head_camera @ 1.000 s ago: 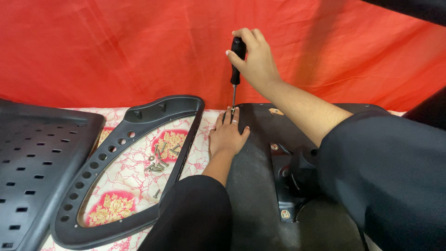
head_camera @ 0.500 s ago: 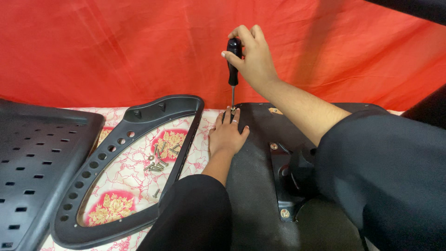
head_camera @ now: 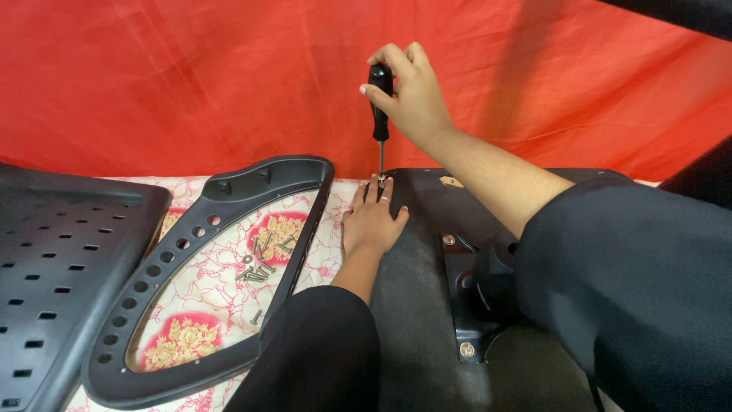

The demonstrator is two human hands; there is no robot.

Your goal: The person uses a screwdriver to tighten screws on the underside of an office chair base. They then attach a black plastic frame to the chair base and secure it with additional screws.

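Black-handled screwdriver (head_camera: pixel 379 114), stiff and light, gripped upright in closed right hand (head_camera: pixel 412 95); left hand (head_camera: pixel 372 221) flat, holding nothing, steadying rigid seat base (head_camera: pixel 427 259).

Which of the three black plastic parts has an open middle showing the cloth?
The curved frame in the middle; loose screws lie inside its opening.

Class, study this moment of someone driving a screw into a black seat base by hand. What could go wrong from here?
1. The left hand has fingers right beside the screwdriver tip; a slip might jab them.
2. The right hand grips only the handle's top, so the long shaft may tilt and cam out.
3. The loose screws lie on the patterned cloth inside the black frame; a nudge might scatter them.
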